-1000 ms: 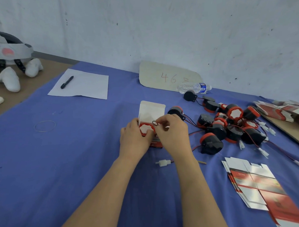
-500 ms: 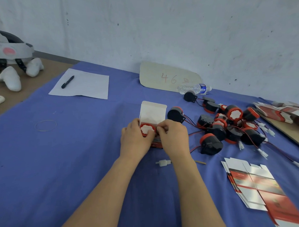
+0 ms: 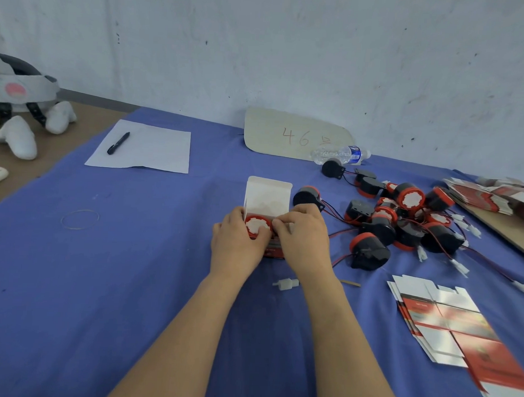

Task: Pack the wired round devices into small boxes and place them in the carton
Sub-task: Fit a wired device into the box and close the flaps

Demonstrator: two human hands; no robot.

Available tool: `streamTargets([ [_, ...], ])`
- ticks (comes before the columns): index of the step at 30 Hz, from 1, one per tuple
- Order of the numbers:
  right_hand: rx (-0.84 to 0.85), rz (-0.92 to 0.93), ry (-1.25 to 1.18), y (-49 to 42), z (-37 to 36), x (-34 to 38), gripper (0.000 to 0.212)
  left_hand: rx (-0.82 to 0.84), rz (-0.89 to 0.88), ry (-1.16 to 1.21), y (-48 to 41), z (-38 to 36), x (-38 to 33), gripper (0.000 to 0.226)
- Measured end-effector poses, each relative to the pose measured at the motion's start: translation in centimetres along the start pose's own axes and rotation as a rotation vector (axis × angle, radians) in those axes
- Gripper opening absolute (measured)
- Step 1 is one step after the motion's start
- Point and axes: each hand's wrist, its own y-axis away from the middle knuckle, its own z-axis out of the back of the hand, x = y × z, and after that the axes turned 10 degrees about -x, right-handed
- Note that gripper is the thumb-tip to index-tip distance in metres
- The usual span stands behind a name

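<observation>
A small red and white box (image 3: 267, 195) stands on the blue cloth at the centre with its white lid flap raised. A round device (image 3: 256, 225) with a red rim and white face sits in the box's open top. My left hand (image 3: 236, 245) grips the box's left side, fingers curled at the device. My right hand (image 3: 304, 240) holds the right side and pinches at the device's edge. A pile of several black and red wired devices (image 3: 404, 222) lies to the right. No carton is in view.
Flat unfolded boxes (image 3: 447, 323) lie at the front right, more of them (image 3: 495, 193) on a board at the far right. A white connector (image 3: 285, 284) lies near my right wrist. Paper with a pen (image 3: 118, 143), a rubber band (image 3: 79, 219), a bottle (image 3: 340, 155) and a cardboard sign (image 3: 296, 135) lie farther back.
My right hand has come down from above the box's opening to its right edge, and the wire loop it pinched is out of sight. The device sits lower in the box.
</observation>
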Motion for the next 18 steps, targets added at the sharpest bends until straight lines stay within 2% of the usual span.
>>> streamTargets([
  [7, -0.005, -0.013, 0.010, 0.20, 0.15, 0.20, 0.021, -0.006, 0.001, 0.000, 0.01, 0.00, -0.08, 0.043],
  [13, 0.048, -0.030, 0.182, 0.04, 0.25, 0.02, 0.025, 0.000, 0.000, -0.005, 0.17, 0.04, -0.20, 0.044],
  [18, 0.112, -0.138, 0.095, -0.18, 0.37, -0.32, 0.022, 0.004, 0.006, -0.012, 0.21, 0.12, -0.29, 0.041],
])
